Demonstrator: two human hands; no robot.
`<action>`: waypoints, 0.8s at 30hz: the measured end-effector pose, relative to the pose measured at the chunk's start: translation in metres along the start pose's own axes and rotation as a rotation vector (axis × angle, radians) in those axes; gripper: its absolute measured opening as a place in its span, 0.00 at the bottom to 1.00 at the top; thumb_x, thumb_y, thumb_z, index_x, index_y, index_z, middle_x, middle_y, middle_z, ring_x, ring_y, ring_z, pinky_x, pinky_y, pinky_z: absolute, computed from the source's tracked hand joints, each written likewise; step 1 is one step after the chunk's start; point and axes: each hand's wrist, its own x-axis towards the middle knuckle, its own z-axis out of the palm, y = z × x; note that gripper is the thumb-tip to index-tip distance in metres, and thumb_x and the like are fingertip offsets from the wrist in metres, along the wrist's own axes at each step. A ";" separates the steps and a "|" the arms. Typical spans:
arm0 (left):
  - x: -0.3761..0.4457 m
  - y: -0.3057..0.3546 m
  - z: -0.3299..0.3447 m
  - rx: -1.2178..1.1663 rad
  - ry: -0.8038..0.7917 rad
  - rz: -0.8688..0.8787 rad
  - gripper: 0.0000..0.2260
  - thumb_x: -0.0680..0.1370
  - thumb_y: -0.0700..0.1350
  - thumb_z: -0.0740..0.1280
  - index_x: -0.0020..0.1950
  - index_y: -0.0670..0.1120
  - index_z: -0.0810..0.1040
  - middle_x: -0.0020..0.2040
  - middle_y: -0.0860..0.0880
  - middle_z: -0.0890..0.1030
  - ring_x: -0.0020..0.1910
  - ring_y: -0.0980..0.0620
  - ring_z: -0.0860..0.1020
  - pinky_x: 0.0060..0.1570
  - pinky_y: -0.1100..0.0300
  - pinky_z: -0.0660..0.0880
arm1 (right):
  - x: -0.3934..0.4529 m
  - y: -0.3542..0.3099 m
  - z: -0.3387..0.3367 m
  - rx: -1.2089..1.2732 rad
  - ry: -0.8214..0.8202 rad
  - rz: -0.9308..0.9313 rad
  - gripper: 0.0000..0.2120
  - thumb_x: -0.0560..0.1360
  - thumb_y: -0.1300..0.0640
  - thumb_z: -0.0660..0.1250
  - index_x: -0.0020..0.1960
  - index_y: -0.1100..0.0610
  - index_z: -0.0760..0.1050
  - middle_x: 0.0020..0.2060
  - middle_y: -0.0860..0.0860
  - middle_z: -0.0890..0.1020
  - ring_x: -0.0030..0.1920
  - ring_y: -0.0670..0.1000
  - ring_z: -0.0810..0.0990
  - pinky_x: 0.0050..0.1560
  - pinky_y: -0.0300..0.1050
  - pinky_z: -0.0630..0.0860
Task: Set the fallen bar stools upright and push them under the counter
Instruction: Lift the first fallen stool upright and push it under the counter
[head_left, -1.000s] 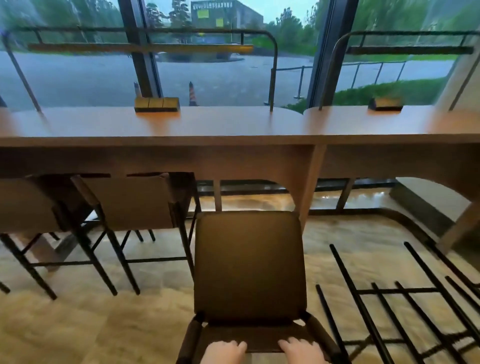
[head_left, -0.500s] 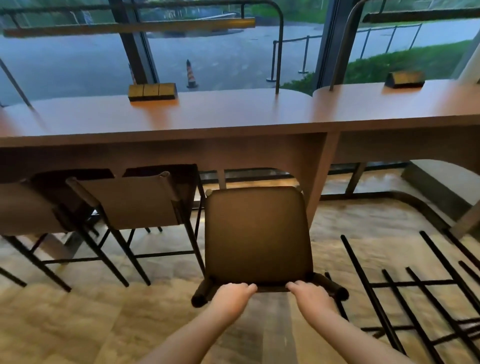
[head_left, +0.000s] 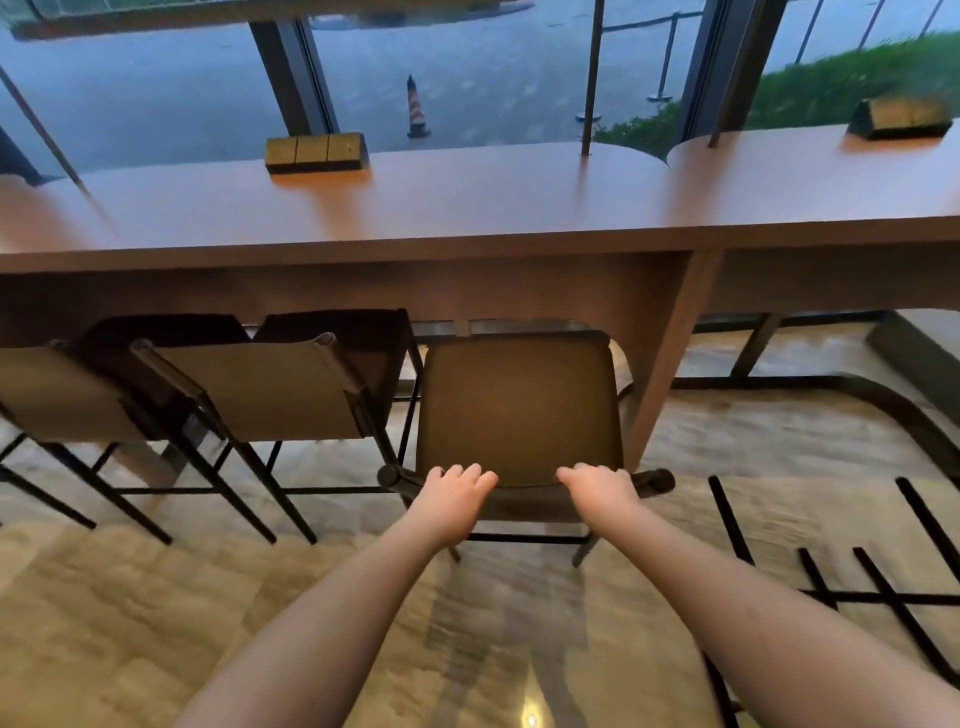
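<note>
Both hands grip the top rail of an upright brown-backed bar stool with black metal legs (head_left: 519, 405) — left hand (head_left: 452, 496) and right hand (head_left: 597, 488), fingers curled over its edge. Its seat sits beneath the long brown wooden counter (head_left: 415, 208), just beside the counter's support panel (head_left: 670, 353). Rightward, open beige floor (head_left: 779, 441) — a fallen black stool frame (head_left: 883, 587) lies there.

The fallen stool (head_left: 852, 587) is cut off by the right edge, only its black legs showing.

Dim daylight enters through the windows (head_left: 467, 67); motion blur smears the floor (head_left: 130, 597); wide-angle edges bend.
</note>
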 end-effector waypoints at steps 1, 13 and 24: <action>0.006 -0.003 0.000 0.000 0.011 -0.002 0.25 0.78 0.39 0.63 0.74 0.50 0.63 0.65 0.47 0.72 0.65 0.43 0.71 0.63 0.46 0.66 | 0.007 0.001 -0.004 -0.014 0.010 -0.001 0.24 0.76 0.69 0.60 0.67 0.48 0.68 0.58 0.52 0.76 0.59 0.58 0.77 0.56 0.54 0.69; 0.095 -0.050 -0.036 -0.078 -0.016 0.060 0.25 0.80 0.52 0.65 0.76 0.51 0.63 0.70 0.46 0.72 0.69 0.42 0.70 0.68 0.44 0.64 | 0.085 0.014 -0.053 -0.024 0.062 0.049 0.11 0.83 0.53 0.57 0.65 0.49 0.70 0.57 0.53 0.78 0.59 0.58 0.76 0.61 0.57 0.68; 0.159 -0.077 -0.047 -0.115 0.001 0.057 0.23 0.80 0.41 0.65 0.74 0.51 0.64 0.68 0.46 0.73 0.67 0.42 0.71 0.69 0.43 0.65 | 0.144 0.030 -0.076 0.012 0.100 0.057 0.12 0.83 0.45 0.57 0.63 0.49 0.72 0.55 0.52 0.79 0.57 0.57 0.76 0.58 0.55 0.68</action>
